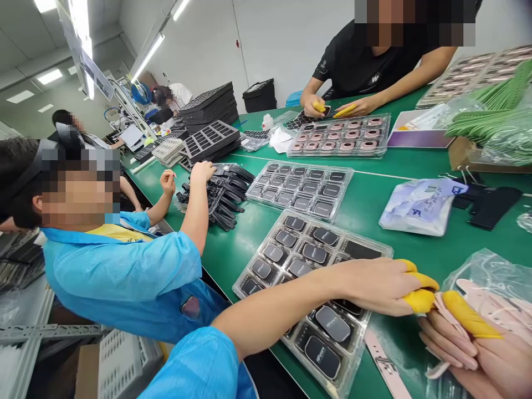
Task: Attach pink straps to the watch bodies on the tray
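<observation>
My left hand (pixel 388 288), with yellow finger cots on its fingertips, reaches over the near tray and is closed at one end of a pink watch strap (pixel 449 316). My right hand (pixel 474 346), a yellow cot on one finger, grips the same strap. Under my left forearm lies a clear plastic tray (pixel 384 249) of watch cases with dark screens (pixel 322 357); part of it is hidden by the arm. Beside its right edge rests another pink strap with a buckle (pixel 384 363). A clear bag of pink straps (pixel 494 291) lies behind my right hand.
A second tray of watch cases (pixel 307 188) lies farther back. At left, a co-worker in blue (pixel 137 271) handles black watch straps (pixel 228 194). Across the table, a person in black (pixel 353 72) works behind a pink-cased tray (pixel 341 136). Green straps (pixel 490 111) lie at right.
</observation>
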Motion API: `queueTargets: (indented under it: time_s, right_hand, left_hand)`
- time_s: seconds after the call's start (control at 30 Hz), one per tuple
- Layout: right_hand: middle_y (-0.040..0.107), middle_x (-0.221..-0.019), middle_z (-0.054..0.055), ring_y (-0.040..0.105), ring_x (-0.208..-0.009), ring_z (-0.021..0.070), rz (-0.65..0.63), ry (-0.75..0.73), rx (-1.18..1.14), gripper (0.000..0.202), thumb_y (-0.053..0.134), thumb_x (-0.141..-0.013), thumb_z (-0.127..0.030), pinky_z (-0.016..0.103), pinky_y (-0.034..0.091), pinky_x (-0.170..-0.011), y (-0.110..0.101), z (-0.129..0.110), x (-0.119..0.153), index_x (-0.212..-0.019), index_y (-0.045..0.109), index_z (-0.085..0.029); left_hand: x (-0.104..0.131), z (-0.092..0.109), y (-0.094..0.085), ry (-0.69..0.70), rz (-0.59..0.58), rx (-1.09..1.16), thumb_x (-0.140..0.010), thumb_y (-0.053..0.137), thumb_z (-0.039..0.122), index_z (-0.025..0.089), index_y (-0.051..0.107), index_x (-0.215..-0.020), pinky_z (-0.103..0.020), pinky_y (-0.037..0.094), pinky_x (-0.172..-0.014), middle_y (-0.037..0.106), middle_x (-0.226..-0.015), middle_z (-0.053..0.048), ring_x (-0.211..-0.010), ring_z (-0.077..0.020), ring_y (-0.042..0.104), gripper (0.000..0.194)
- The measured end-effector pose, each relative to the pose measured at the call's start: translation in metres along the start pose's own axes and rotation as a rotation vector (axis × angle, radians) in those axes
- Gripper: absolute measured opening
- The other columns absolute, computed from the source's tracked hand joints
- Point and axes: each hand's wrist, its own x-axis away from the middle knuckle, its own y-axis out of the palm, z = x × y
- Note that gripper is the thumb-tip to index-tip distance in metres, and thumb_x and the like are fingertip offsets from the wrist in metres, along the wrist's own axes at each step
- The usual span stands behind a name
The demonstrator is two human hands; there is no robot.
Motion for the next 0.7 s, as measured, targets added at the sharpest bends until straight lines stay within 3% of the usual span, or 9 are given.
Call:
queueTargets:
  time_s: [0.2,0.4,0.5,0.6,0.7]
  right_hand:
    - [0.022,-0.047,0.0,0.018,-0.038,0.0059,0.031,0.068,-0.098,0.063,0.084,-0.072,-0.061,0.019,0.032,-0.027,0.008,-0.009,0.008,-0.054,0.038,-0.022]
    - [0.029,-0.047,0.0,0.025,-0.04,0.0067,0.015,0.055,-0.027,0.066,0.099,-0.047,-0.054,0.02,0.035,-0.028,0.009,-0.01,0.01,-0.05,0.041,-0.022]
    - [0.031,-0.045,0.0,0.025,-0.04,0.007,0.011,0.056,0.031,0.068,0.097,-0.046,-0.062,0.022,0.034,-0.029,0.01,-0.008,0.009,-0.048,0.042,-0.021]
    - [0.034,-0.044,0.0,0.027,-0.04,0.008,0.001,0.01,0.08,0.069,0.095,-0.048,-0.064,0.023,0.034,-0.031,0.011,-0.008,0.009,-0.048,0.042,-0.02]
    - [0.035,-0.046,0.0,0.028,-0.041,0.0091,0.0,-0.042,0.068,0.067,0.094,-0.051,-0.063,0.023,0.034,-0.032,0.012,-0.011,0.011,-0.051,0.041,-0.021]
  left_hand:
    - [0.002,0.004,0.005,-0.028,0.108,-0.042,-0.099,0.051,0.022,0.021,0.074,-0.105,-0.029,0.05,-0.101,0.075,-0.107,-0.005,-0.111,-0.0231,0.068,0.024]
    - [0.003,0.012,0.0,-0.057,0.068,-0.122,-0.095,0.058,0.026,0.016,0.076,-0.105,-0.029,0.053,-0.092,0.075,-0.095,-0.007,-0.101,-0.0236,0.07,0.023]
    - [0.004,0.014,-0.003,-0.049,0.042,-0.165,-0.095,0.059,0.027,0.018,0.077,-0.106,-0.03,0.054,-0.091,0.076,-0.096,-0.008,-0.098,-0.0227,0.069,0.023]
    - [0.003,0.01,-0.003,-0.063,0.059,-0.069,-0.095,0.055,0.022,0.024,0.078,-0.106,-0.025,0.053,-0.09,0.078,-0.1,-0.005,-0.099,-0.0179,0.069,0.026]
    - [0.003,0.003,-0.003,-0.086,0.095,0.145,-0.101,0.045,0.026,0.014,0.07,-0.125,-0.023,0.052,-0.098,0.075,-0.117,-0.006,-0.116,-0.0178,0.069,0.037]
